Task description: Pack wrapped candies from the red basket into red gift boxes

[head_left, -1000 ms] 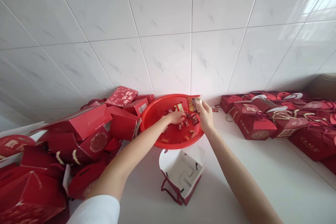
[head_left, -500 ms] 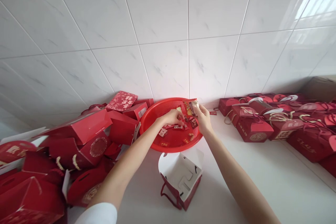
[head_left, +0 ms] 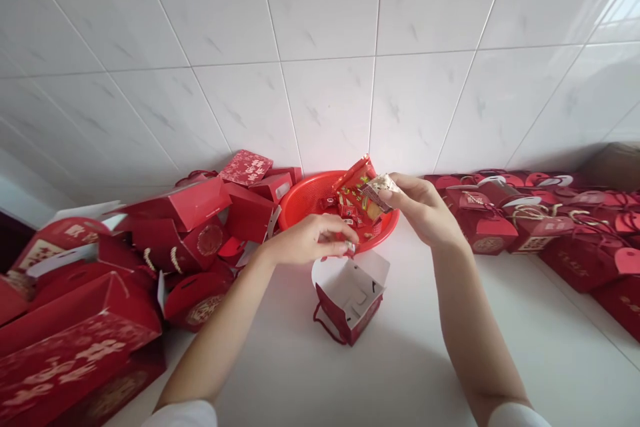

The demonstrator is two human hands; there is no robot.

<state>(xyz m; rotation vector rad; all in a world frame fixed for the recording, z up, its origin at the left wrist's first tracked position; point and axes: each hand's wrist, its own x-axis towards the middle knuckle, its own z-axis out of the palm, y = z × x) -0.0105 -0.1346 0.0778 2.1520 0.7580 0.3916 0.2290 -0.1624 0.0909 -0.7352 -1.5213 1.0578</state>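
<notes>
My right hand (head_left: pixel 423 205) grips wrapped snacks at the right rim of a red plastic basket (head_left: pixel 294 208). Among them are a beige-and-brown packet (head_left: pixel 380 192) and a larger red snack packet (head_left: pixel 356 185), tilted upward. Pinched in the fingertips of my left hand (head_left: pixel 313 238) is a small wrapped candy (head_left: pixel 350 247), at the basket's front edge. More red-wrapped candies (head_left: pixel 349 213) show in the basket behind this hand. Just below my hands stands an open red gift box (head_left: pixel 350 303) with a white inside and a cord handle at its left.
Red gift boxes (head_left: pixel 175 207), several of them open or tipped, are heaped on the left. Closed red boxes (head_left: pixel 487 230) with cord handles stand in rows on the right. A white tiled wall (head_left: pixel 330 113) rises behind the white tabletop (head_left: pixel 295 360).
My left hand has come out of the basket toward the open box, with a small candy in its fingers. My right hand has lifted its packets up and nearer. The view has shifted.
</notes>
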